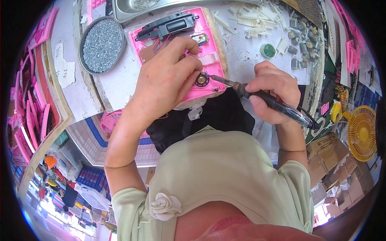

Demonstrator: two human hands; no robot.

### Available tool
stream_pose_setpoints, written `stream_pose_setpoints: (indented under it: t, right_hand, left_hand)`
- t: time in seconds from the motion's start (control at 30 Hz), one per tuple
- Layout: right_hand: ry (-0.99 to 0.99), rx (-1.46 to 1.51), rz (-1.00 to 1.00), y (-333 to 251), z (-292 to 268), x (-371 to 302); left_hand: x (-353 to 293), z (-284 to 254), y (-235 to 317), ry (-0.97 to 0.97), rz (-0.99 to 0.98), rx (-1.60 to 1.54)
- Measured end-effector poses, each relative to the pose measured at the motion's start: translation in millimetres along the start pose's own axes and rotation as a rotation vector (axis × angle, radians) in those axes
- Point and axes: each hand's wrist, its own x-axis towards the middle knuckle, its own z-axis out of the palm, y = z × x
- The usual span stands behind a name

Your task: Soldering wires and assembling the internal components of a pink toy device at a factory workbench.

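A pink plastic casing (204, 27) lies in front of me on a pale, worn pad (219, 42). Over its middle is my left hand (167, 70), fingers curled and pressed together in a pinch; whatever they grip is hidden. My right hand (277, 86) is wrapped round the dark handle of a soldering iron (273, 102). The iron's tip touches or hovers just by a small round speaker (202, 80) near the casing's front edge. Across the casing's far part sits a black module (171, 26), with red and blue wires (163, 43) beside the left hand.
An oval bowl of small metal screws (102, 45) stands left, a metal tray (120, 16) at the back. White plastic pieces (257, 20), a small green round container (267, 50) and several grey parts (299, 63) lie right. A yellow fan (362, 132) stands far right.
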Motion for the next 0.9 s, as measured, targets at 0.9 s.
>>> stream_pose_setpoints:
  t: [0.9]
  right_hand:
    - [-0.001, -0.034, 0.035, -7, -17, -2]
  left_hand:
    - [-1, -5, 0, -0.036, 0.03, 0.044]
